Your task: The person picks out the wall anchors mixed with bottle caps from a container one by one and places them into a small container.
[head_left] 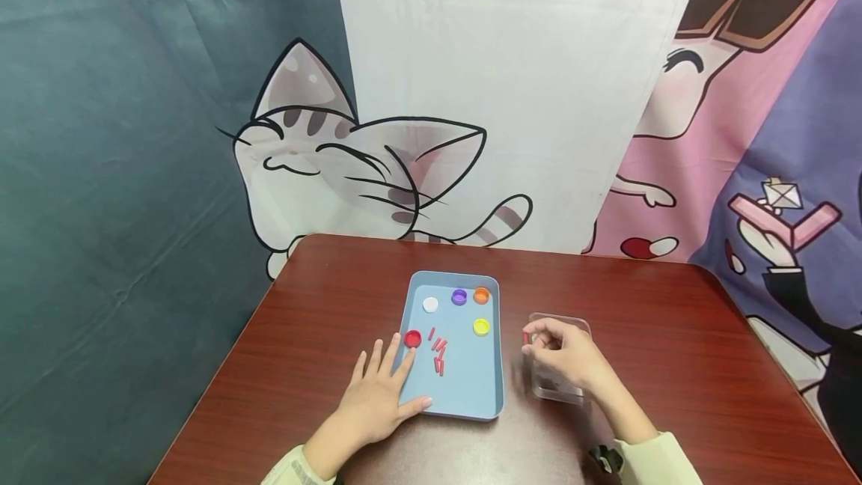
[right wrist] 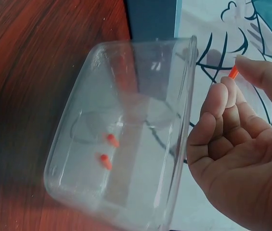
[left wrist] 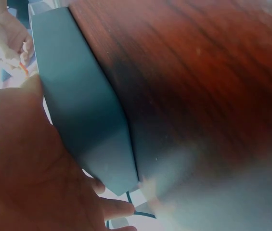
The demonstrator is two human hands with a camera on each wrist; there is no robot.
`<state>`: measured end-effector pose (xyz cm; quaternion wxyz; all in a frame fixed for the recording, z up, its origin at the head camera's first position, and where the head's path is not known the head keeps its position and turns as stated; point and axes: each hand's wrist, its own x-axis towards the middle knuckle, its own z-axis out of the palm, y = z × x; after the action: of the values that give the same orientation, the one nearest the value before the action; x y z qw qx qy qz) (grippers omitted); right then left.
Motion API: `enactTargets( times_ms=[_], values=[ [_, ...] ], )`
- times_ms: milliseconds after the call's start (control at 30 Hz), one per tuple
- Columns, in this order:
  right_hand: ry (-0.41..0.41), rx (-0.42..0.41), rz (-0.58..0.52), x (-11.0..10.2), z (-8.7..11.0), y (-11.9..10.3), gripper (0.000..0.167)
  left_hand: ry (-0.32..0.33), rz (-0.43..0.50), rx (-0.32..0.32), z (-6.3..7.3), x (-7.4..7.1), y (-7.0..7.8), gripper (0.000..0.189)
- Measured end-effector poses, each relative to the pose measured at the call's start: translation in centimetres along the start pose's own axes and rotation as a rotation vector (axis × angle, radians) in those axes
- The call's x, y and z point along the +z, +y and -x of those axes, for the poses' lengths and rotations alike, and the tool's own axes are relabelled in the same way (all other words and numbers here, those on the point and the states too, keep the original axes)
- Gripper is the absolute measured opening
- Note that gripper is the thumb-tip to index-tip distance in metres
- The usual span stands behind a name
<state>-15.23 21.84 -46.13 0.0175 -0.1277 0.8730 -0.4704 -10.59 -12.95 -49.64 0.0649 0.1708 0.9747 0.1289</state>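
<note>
My left hand (head_left: pixel 377 399) lies with spread, straight fingers over the left rim of a light blue tray (head_left: pixel 465 395). In the left wrist view its palm (left wrist: pixel 34 159) is against the tray's side wall (left wrist: pixel 80 91). Between thumb and fingertips, my right hand (head_left: pixel 569 354) pinches a small red stick (right wrist: pixel 233 72), held over a clear plastic box (head_left: pixel 555 394) to the right of the tray. Two similar sticks (right wrist: pixel 106 161) lie in that box in the right wrist view. Several more red sticks (head_left: pixel 440 345) are scattered in the tray's middle.
Shallow round caps sit in the tray: red (head_left: pixel 413 339) near the left fingertips, white (head_left: pixel 430 304), purple (head_left: pixel 459 297) and orange (head_left: pixel 481 296) toward the back, yellow (head_left: pixel 481 327) on the right. A brown wooden table (head_left: pixel 289 335) carries everything; a printed cloth (head_left: pixel 431 81) hangs behind it.
</note>
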Motion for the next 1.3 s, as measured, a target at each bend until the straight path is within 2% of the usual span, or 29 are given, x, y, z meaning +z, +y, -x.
enactTargets(
  times_ms=[200,467,1067,1300],
  values=[
    [-0.009,0.024,0.003,-0.7,0.2,0.6,0.025,0.001,0.006,0.001,0.0,0.0,0.0,0.085],
    [0.054,0.045,0.074,-1.5,0.6,1.5,0.022,0.014,-0.008,0.009,0.0,0.1,-0.2,0.085],
    [0.055,0.060,0.108,-1.8,0.4,2.5,0.022,0.021,0.000,0.006,0.0,0.5,-0.2,0.084],
    [0.044,0.072,0.104,-2.1,0.2,2.7,0.029,0.032,-0.004,0.013,0.0,0.4,-0.2,0.084]
  ],
)
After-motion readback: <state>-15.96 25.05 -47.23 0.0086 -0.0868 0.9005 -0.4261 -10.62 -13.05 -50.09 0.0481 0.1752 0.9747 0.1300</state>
